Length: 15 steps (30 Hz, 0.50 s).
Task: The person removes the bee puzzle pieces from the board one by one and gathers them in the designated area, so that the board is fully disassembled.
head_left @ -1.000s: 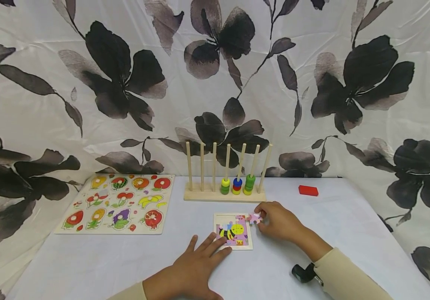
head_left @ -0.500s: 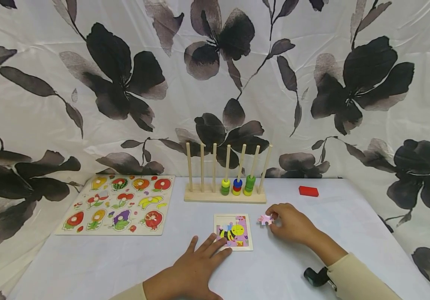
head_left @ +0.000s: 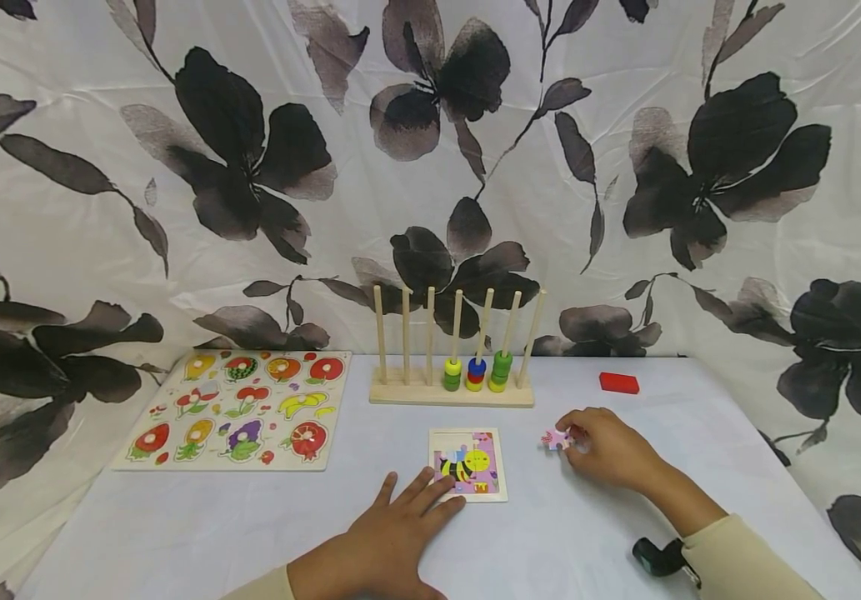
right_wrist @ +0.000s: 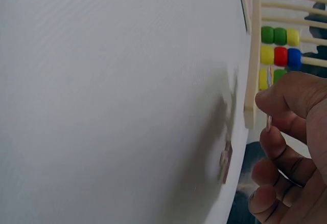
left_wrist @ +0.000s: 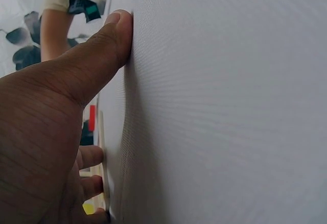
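A small square bee puzzle in a pale wooden frame lies flat on the table, its upper left part showing bare wood. My left hand is spread with straight fingers, the fingertips over the lower left of the frame; in the left wrist view the thumb reaches out along the cloth. To the right of the puzzle, my right hand pinches a pink jigsaw piece between thumb and fingers. Edge-on, that jigsaw piece shows as a thin strip above the cloth in the right wrist view.
Behind the puzzle stands a wooden peg rack with green, yellow, red and blue beads on three pegs. A fruit puzzle board lies at the left. A red block sits at the back right, before a flowered curtain.
My right hand has moved right, away from the bee puzzle, carrying the pink jigsaw piece from the frame's upper right edge. The left hand has stayed in place.
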Each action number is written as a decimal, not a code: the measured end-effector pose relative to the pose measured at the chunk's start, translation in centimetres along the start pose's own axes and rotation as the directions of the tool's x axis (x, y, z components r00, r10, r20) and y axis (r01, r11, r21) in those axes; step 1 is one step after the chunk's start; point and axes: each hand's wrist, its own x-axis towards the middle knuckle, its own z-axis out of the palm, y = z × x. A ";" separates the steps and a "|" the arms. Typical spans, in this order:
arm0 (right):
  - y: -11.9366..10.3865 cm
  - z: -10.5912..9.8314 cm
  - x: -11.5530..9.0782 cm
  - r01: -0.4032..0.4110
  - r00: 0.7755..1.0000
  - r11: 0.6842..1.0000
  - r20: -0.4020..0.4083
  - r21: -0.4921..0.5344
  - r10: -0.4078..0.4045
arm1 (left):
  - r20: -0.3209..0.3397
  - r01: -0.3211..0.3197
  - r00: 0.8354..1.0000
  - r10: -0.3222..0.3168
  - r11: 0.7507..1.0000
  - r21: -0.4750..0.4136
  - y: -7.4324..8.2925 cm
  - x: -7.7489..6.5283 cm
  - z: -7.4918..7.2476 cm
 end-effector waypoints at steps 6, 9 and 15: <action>1.1 -0.6 -0.5 -0.013 1.000 1.000 0.009 0.007 0.013 | -0.001 -0.004 1.000 0.004 1.000 0.006 0.0 -0.1 -0.1; 1.8 -0.8 -0.7 -0.010 1.000 1.000 0.009 0.012 0.010 | 0.005 -0.005 1.000 0.005 1.000 0.003 0.0 -0.1 -0.1; 3.1 -1.3 -0.9 0.000 1.000 1.000 -0.007 0.015 0.001 | 0.012 -0.008 1.000 0.008 1.000 0.005 0.0 -0.1 -0.1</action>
